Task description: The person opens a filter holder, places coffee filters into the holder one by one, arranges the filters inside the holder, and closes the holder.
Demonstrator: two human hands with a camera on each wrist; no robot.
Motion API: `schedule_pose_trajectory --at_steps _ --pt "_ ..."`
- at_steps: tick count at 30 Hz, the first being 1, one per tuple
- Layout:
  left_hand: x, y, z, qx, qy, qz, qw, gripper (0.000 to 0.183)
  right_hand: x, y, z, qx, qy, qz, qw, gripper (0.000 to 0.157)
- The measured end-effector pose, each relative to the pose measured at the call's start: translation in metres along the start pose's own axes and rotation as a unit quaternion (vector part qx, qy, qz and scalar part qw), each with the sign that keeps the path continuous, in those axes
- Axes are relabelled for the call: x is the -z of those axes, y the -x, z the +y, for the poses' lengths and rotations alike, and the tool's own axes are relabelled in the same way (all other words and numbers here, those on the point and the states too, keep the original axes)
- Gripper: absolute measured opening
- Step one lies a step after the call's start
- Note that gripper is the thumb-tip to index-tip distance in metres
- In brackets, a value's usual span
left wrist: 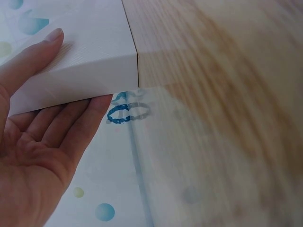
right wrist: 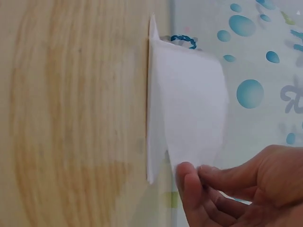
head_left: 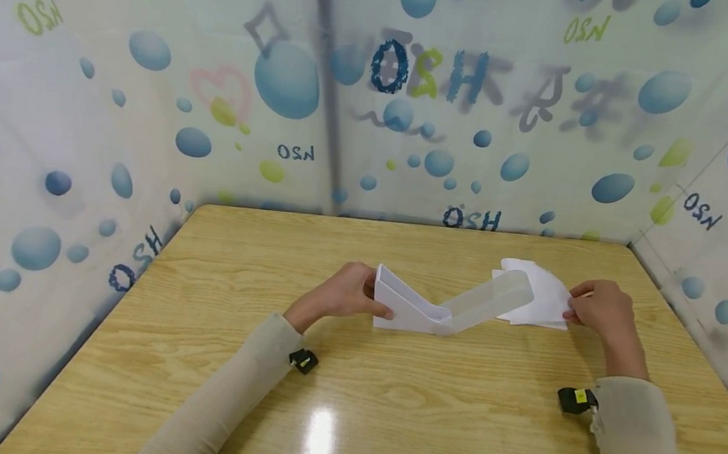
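My left hand (head_left: pixel 348 290) grips the left end of a white box (head_left: pixel 404 312). In the left wrist view the thumb (left wrist: pixel 52 42) lies on one face of the box and the fingers lie along another side. A translucent, trough-shaped lid (head_left: pixel 490 301) slants up to the right from the box's right end. Behind and right of that lid are thin white sheets (head_left: pixel 541 296), partly hidden by it. My right hand (head_left: pixel 601 306) pinches the edge of a white sheet (right wrist: pixel 194 94) between thumb and fingers. Beside this sheet, more white layers (right wrist: pixel 154 109) stand along the tabletop.
Both hands work over a wooden table (head_left: pixel 383 416). Behind it and at its sides hang white curtains (head_left: pixel 514 207) printed with blue and green drops. A small black device (head_left: pixel 304 360) sits at the left cuff, and another black device (head_left: pixel 575 401) at the right cuff.
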State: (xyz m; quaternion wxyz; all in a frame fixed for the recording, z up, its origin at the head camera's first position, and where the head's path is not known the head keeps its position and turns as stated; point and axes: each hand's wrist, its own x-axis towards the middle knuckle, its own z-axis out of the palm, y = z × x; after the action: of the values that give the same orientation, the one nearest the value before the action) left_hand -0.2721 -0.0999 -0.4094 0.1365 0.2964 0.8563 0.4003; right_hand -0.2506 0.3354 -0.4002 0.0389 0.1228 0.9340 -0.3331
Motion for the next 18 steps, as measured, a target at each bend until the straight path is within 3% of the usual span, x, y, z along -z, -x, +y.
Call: schedule_pose_trajectory --at_steps 7,18 --pt "-0.001 -0.001 -0.002 0.001 -0.003 -0.001 1.0000 0.035 0.009 0.004 -0.002 0.023 -0.015 -0.014 1.000 0.040" --pt "-0.001 -0.002 -0.003 0.001 -0.006 -0.001 1.0000 0.035 0.016 0.009 -0.009 0.052 0.007 0.012 0.999 0.041"
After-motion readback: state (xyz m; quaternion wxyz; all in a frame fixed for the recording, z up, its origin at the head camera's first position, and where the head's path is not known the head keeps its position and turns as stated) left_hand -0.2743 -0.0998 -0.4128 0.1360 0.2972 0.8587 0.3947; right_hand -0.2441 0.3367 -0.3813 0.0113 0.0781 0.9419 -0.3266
